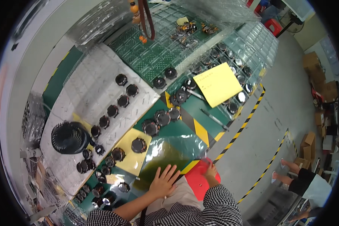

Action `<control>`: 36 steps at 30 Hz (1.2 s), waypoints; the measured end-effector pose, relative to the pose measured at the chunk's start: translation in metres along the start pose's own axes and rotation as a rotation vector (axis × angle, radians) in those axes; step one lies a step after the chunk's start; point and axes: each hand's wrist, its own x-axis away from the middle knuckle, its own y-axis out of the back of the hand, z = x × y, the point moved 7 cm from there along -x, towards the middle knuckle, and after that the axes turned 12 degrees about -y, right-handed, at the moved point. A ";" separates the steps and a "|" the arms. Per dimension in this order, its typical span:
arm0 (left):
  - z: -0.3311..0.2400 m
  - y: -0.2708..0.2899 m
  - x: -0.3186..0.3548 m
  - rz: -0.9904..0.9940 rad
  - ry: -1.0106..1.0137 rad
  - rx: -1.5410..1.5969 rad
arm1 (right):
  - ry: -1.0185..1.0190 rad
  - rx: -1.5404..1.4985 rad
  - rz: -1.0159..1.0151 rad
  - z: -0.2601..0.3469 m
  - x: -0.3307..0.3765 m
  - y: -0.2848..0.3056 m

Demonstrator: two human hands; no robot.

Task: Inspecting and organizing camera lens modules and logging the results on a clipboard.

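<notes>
My left hand (164, 183), open with fingers stretched out, lies over my beige-clad lap at the table's edge, beside a clear plastic sheet (177, 147). Over on the right, my right hand (211, 172) is at a red stool (195, 180); its fingers are smeared, so I cannot see whether they grip it. A yellow sheet (129, 160) in front of me carries a black round part (139, 145). More such parts, one being a larger black disc (151, 127), lie farther up the green table (194, 111).
A black fan (70, 137) stands on a white board (90, 81) with a row of round parts. Clear trays (218, 56) hold several more, under a yellow note (217, 84). A pen (214, 119) lies near the right edge. At far right is another person (309, 184).
</notes>
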 end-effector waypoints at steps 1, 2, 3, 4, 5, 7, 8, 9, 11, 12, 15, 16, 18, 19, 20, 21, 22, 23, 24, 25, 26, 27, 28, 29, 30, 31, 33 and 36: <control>0.001 -0.002 0.000 0.008 0.002 0.006 | -0.022 0.179 0.068 -0.006 -0.004 -0.011; -0.001 -0.002 0.002 0.023 0.005 0.015 | -0.025 0.180 0.069 -0.002 -0.008 -0.008; -0.001 -0.004 0.002 0.022 0.016 0.021 | 0.100 0.360 0.232 0.008 -0.009 -0.019; -0.001 -0.005 0.003 0.020 0.018 0.024 | 0.227 0.539 0.394 0.016 -0.006 -0.032; 0.000 -0.006 0.002 0.025 0.026 0.030 | 0.224 0.543 0.383 0.018 -0.019 -0.027; 0.003 -0.004 0.000 0.024 0.046 0.023 | 0.292 0.503 0.378 0.034 -0.040 -0.023; 0.005 -0.001 0.000 0.004 0.061 0.017 | 0.333 0.487 0.373 0.046 -0.050 -0.022; 0.004 -0.002 -0.002 -0.030 0.063 0.014 | 0.355 0.464 0.367 0.050 -0.057 -0.024; 0.001 0.003 -0.006 -0.098 0.097 0.045 | 0.415 0.425 0.348 0.074 -0.060 -0.041; 0.002 0.005 -0.006 -0.128 0.101 0.040 | 0.450 0.408 0.333 0.092 -0.060 -0.053; -0.001 0.007 -0.006 -0.120 0.062 0.030 | 0.572 0.362 0.281 0.149 -0.052 -0.090; -0.003 0.008 -0.006 -0.136 0.035 0.008 | 0.615 0.347 0.256 0.164 -0.057 -0.094; -0.008 0.008 0.000 -0.119 0.015 -0.033 | 0.714 0.329 0.215 0.184 -0.064 -0.100; -0.009 0.004 0.003 -0.147 0.009 -0.064 | 0.763 0.320 0.194 0.188 -0.069 -0.094; -0.012 0.000 0.004 -0.165 0.003 -0.099 | 0.817 0.306 0.180 0.159 -0.112 -0.038; -0.013 -0.009 0.007 -0.177 0.003 -0.150 | 0.868 0.288 0.167 0.158 -0.121 -0.029; -0.017 -0.009 0.007 -0.174 0.017 -0.199 | 0.908 0.278 0.167 0.143 -0.124 -0.019; -0.022 -0.001 0.012 -0.134 0.053 -0.254 | 0.954 0.265 0.177 0.128 -0.119 -0.021; -0.030 0.001 0.016 -0.187 0.069 -0.314 | 0.994 0.248 0.189 0.108 -0.114 -0.023; -0.036 0.003 0.017 -0.180 0.089 -0.365 | 1.026 0.189 0.175 0.111 -0.096 -0.003; -0.040 0.006 0.016 -0.172 0.106 -0.417 | 1.055 0.126 0.159 0.116 -0.072 0.031; -0.041 0.002 0.020 -0.164 0.129 -0.443 | 1.097 0.029 0.249 0.119 -0.040 0.061; -0.042 -0.001 0.028 -0.168 0.171 -0.439 | 1.138 -0.056 0.345 0.121 -0.003 0.091; -0.045 -0.004 0.038 -0.172 0.212 -0.430 | 1.185 -0.070 0.482 0.123 0.047 0.126; -0.052 -0.001 0.045 -0.206 0.223 -0.423 | 1.218 -0.083 0.616 0.121 0.098 0.163; -0.058 0.003 0.046 -0.220 0.217 -0.434 | 1.314 -0.104 0.690 0.114 0.143 0.206; -0.062 0.005 0.043 -0.272 0.136 -0.414 | 1.365 -0.142 0.698 0.109 0.210 0.285; -0.055 0.016 0.044 -0.327 0.086 -0.369 | 1.608 -0.365 0.312 0.162 0.230 0.369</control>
